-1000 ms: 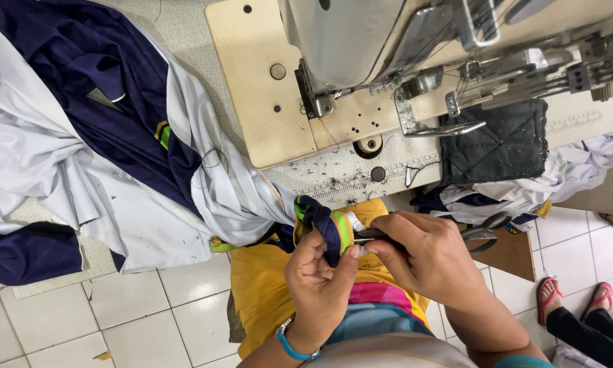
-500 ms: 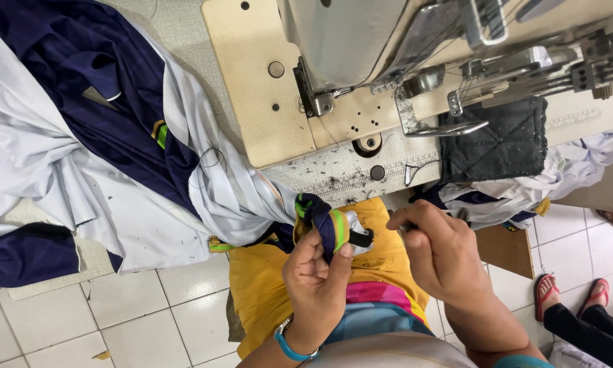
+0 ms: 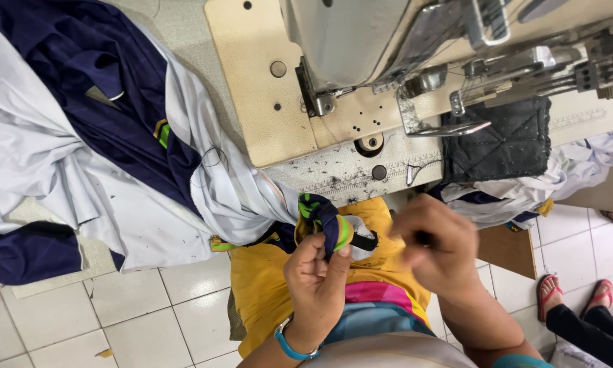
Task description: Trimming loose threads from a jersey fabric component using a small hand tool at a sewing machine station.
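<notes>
My left hand (image 3: pixel 318 281) pinches a folded end of navy and green fabric (image 3: pixel 325 219) just below the table's front edge, over my lap in yellow cloth (image 3: pixel 265 286). My right hand (image 3: pixel 435 249) is blurred, a little to the right of the fabric and apart from it, fingers curled around something small and dark that I cannot make out. The fabric end runs back into a pile of white and navy garments (image 3: pixel 102 143) spread on the left.
A cream sewing machine (image 3: pixel 361 61) with a metal presser and arm stands on the table at the top. A black quilted pad (image 3: pixel 504 140) lies right of it, over more white cloth (image 3: pixel 565 177). Another person's sandalled feet (image 3: pixel 572 296) rest on the tiled floor at right.
My right hand has pulled away to the right from the fabric end, which it touched a second ago. My left hand keeps its hold and has barely moved.
</notes>
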